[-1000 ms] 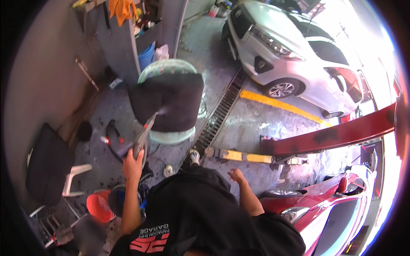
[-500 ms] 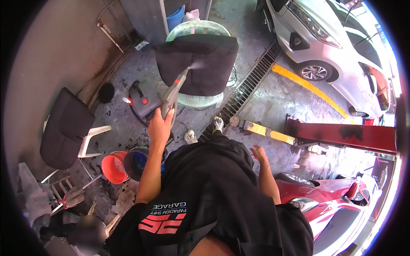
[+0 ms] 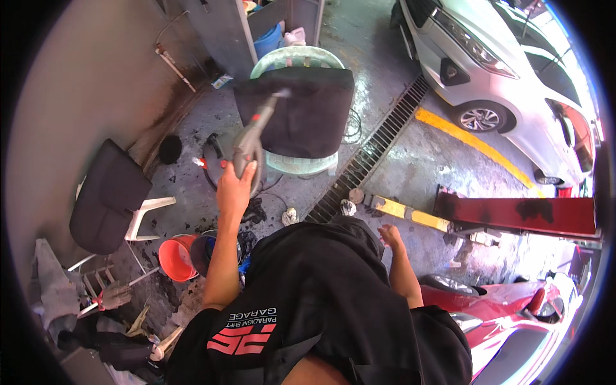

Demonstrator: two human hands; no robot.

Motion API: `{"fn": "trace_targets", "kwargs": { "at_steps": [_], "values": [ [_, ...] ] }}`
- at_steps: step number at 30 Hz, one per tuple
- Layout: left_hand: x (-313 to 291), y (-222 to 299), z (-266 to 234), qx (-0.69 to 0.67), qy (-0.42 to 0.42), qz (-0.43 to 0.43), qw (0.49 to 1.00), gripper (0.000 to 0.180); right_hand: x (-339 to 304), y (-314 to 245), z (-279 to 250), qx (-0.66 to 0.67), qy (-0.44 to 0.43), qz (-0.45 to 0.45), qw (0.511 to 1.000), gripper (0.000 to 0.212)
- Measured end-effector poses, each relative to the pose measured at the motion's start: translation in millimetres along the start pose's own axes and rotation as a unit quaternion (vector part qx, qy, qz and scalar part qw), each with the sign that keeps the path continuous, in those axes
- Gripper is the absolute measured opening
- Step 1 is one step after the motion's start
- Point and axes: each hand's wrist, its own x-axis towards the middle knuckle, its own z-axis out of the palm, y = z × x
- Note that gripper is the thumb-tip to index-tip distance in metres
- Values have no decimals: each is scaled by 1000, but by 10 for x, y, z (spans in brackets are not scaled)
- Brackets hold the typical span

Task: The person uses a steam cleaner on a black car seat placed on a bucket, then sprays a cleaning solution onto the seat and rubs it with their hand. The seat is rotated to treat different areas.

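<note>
My left hand [image 3: 233,190] grips a grey spray gun [image 3: 252,141] with a red collar, its nozzle aimed at a black car floor mat [image 3: 301,113]. The mat is draped over a pale green plastic chair [image 3: 296,59] that stands on wet concrete. My right hand [image 3: 389,235] hangs at my side, fingers loosely curled with nothing in them. My black shirt fills the lower middle of the view.
A second black mat [image 3: 102,196] lies on a white plastic chair [image 3: 149,212] at the left. An orange bucket [image 3: 176,258] and a dark bucket [image 3: 206,251] stand by my feet. A floor drain grate [image 3: 372,154], a white car [image 3: 507,77], a red lift arm [image 3: 516,215] and a red car [image 3: 507,308] lie right.
The view has shifted closer to the mat on the green chair. My left hand has kept the spray gun pointed at it and raised it further toward the mat.
</note>
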Motion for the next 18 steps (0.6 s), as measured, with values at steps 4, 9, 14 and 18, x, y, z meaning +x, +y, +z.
{"fn": "trace_targets", "kwargs": {
  "at_steps": [4,9,14,18],
  "values": [
    [-41,454,35,25,-18,31,999,63,376,-73,-309,7,-17,-41,999,39],
    [90,924,206,15,34,33,999,61,751,-172,-798,-37,-27,-86,995,41],
    [-161,1664,440,-2,6,26,1000,57,1334,106,-1298,-37,-56,-48,997,47],
    [-264,1748,953,-2,25,34,999,53,2072,768,-1688,-110,5,-75,991,41]
  ]
}}
